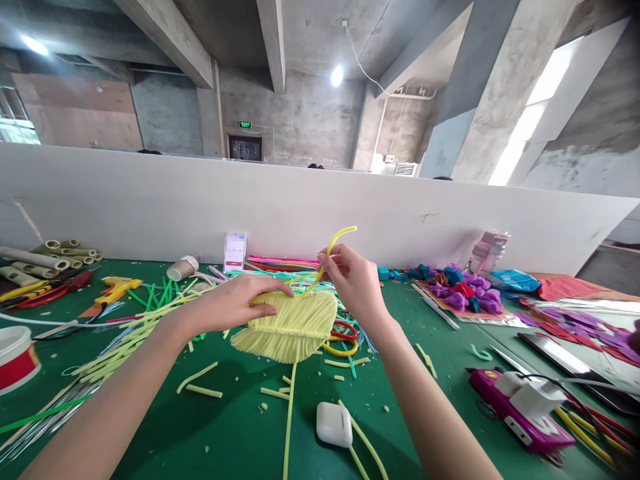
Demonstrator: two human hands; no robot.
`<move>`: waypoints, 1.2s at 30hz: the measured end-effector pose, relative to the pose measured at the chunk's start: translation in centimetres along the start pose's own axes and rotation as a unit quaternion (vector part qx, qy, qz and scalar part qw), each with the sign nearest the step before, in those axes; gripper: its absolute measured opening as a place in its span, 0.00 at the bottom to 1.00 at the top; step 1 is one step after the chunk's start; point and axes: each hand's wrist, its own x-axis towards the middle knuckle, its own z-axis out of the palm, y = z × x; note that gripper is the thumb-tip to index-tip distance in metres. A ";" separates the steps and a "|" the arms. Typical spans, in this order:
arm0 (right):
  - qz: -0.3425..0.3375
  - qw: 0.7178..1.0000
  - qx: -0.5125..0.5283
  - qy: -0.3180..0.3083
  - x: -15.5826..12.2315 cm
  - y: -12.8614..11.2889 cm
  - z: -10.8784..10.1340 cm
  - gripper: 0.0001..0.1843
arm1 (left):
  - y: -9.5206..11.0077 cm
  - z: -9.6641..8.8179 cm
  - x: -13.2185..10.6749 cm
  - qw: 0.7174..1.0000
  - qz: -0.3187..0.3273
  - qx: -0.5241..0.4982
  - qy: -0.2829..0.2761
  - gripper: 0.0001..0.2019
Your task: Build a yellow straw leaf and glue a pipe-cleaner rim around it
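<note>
My left hand (237, 303) grips the upper left edge of a pale yellow leaf shape (297, 323) made of pipe cleaners laid side by side, with a raised rib across it. A pale stem (289, 420) runs down from the leaf toward the table's front. Between the thumb and fingers of my right hand (353, 277) is a brighter yellow pipe cleaner (343, 233). Its free end bends up to the right, and its other part runs down along the leaf's top edge. Whether it is fastened there I cannot tell.
A white earbud case (334, 425) lies in front of the leaf. Pipe cleaners (145, 327) and a yellow glue gun (117, 291) are at left, near a paper cup (17, 359). At right are a purple power strip (520, 410) and a phone (580, 367). A white partition (125, 207) stands behind.
</note>
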 end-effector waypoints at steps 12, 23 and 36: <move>-0.007 1.000 -0.003 0.003 0.0 -0.4 -0.2 0.17 | -0.2 0.1 -0.1 1.000 -0.013 0.011 0.001 0.20; -0.005 1.000 -0.004 -0.004 0.0 -0.1 -0.1 0.16 | -0.1 0.0 0.0 1.000 -0.004 0.007 0.001 0.18; -0.002 1.000 -0.016 -0.011 0.0 -0.2 -0.2 0.14 | -0.2 0.0 0.0 1.000 -0.004 -0.002 0.003 0.16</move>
